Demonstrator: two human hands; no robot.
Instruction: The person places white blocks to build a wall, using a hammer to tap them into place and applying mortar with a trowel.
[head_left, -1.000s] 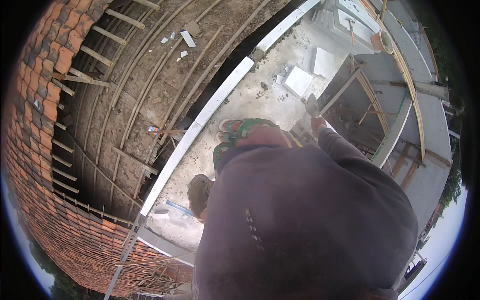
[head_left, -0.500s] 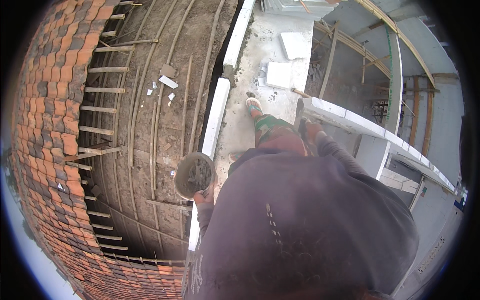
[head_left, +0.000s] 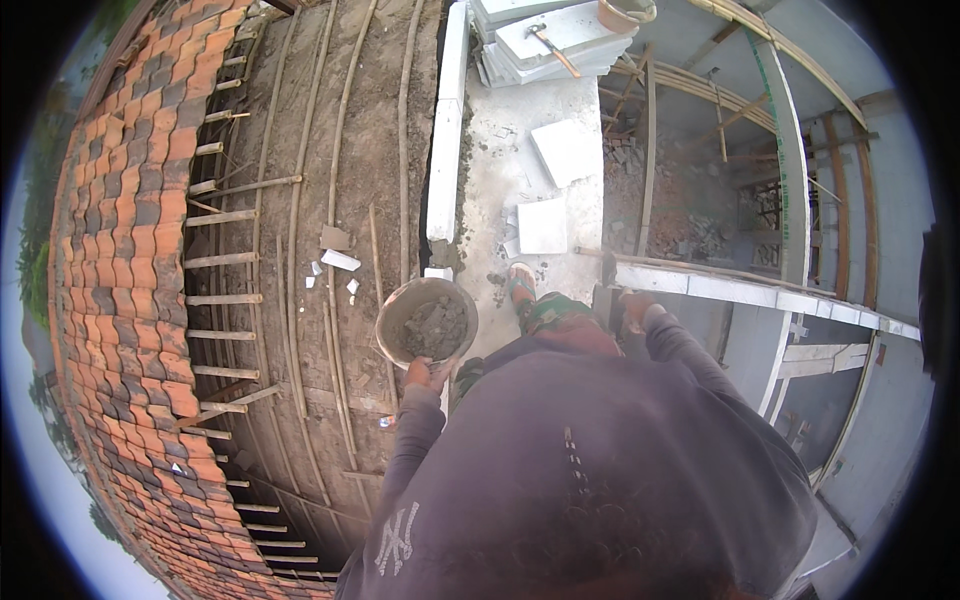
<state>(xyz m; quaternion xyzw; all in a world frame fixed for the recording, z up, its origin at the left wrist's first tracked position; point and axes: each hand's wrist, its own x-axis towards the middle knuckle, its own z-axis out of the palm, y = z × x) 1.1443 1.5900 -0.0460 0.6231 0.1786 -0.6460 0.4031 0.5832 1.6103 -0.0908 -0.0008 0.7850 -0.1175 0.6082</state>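
Note:
My left hand (head_left: 428, 374) grips the near rim of a round bucket (head_left: 464, 346), out over the wall edge to my left. Grey wet mortar (head_left: 436, 326) lies inside it. On the other side, my right hand (head_left: 636, 308) is closed beside the end of a white block wall (head_left: 690, 284). A dark grey flat thing (head_left: 605, 304) shows next to its fingers; whether the hand holds it or something else is hidden. My sandalled foot (head_left: 521, 284) stands on the pale slab (head_left: 490, 150).
White block pieces (head_left: 543, 226) lie ahead on the slab. Farther off, stacked white blocks (head_left: 565, 40) carry a hammer (head_left: 552, 48) and another bucket (head_left: 628, 14). A low white block wall (head_left: 450, 120) edges the left drop, beyond which is a tiled roof (head_left: 130, 250). Rooms lie below right.
The view has shifted, bringing the hammer and second bucket into sight. My left hand has carried the mortar bucket slightly forward and right in the picture. My right hand stays near the wall end.

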